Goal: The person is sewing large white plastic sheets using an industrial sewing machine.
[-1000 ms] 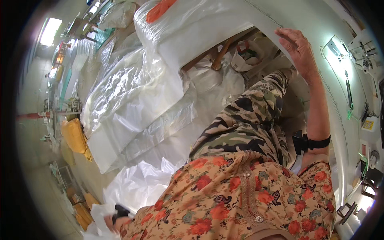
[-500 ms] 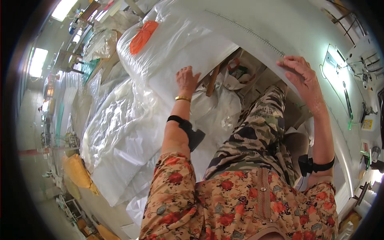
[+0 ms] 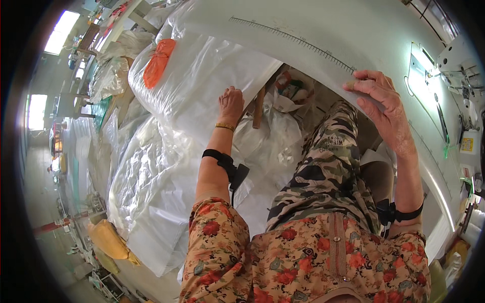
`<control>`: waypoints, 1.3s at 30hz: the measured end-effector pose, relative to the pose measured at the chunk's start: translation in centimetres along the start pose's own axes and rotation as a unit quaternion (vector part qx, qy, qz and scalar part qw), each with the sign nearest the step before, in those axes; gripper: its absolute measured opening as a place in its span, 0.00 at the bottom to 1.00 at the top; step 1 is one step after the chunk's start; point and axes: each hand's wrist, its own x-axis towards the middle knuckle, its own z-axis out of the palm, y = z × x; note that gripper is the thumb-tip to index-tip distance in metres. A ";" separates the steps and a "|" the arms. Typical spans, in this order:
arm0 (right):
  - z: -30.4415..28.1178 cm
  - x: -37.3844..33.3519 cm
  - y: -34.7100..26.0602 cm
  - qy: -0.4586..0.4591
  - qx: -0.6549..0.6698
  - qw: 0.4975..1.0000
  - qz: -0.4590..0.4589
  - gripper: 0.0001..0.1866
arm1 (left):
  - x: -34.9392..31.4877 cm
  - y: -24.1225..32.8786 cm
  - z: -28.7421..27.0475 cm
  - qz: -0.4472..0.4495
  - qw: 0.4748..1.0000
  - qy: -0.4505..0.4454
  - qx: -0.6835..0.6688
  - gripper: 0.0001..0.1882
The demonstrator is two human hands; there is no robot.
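Note:
My left hand (image 3: 231, 105) is over the near right part of a stack of translucent white plastic sheets (image 3: 222, 63). Its fingers are curled together, and what they pinch, if anything, is hidden beneath them. A gold-coloured bangle (image 3: 225, 126) circles that wrist. At the edge of the pale work table (image 3: 303, 25), my right hand (image 3: 379, 103) is open, thumb and fingers apart, with a tan band on one fingertip. Close by its fingertips, a ruler scale (image 3: 303, 43) is marked along the tabletop. An orange tied bundle (image 3: 159, 63) lies on the clear plastic at the left.
A lit sewing machine (image 3: 457, 65) stands on the table at the right, with tweezers (image 3: 441, 118) near it. Crumpled clear plastic (image 3: 146, 171) fills the left side. A wooden bar (image 3: 259, 108) and an open white bag (image 3: 290, 96) are below the table edge.
The fingers of my left hand, spread before, are now drawn in. My right hand stays by the table edge with its fingers slightly shifted. The whole view has turned a little.

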 end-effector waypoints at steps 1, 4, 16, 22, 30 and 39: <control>0.0 0.0 0.0 0.001 0.001 1.000 0.003 0.12 | 0.0 0.0 0.0 0.015 1.000 0.009 0.013 0.05; 0.1 0.0 0.0 -0.001 0.004 1.000 -0.001 0.12 | 0.2 -0.1 0.3 0.041 0.998 0.013 0.035 0.05; -0.1 -0.1 0.2 -0.002 -0.048 0.998 -0.042 0.11 | 2.3 -3.2 1.0 -0.103 0.994 0.023 -0.033 0.11; -0.4 -0.1 0.2 0.020 -0.051 0.997 -0.046 0.11 | 3.5 -9.0 2.4 -0.211 0.946 0.145 -0.197 0.14; -0.2 -0.6 0.9 0.026 -0.047 0.998 -0.024 0.12 | 1.8 -4.3 -0.9 -0.177 0.944 0.214 -0.177 0.20; 1.5 -1.7 2.0 0.077 -0.142 0.967 -0.195 0.14 | -11.4 1.8 -4.2 0.051 0.982 0.070 -0.166 0.15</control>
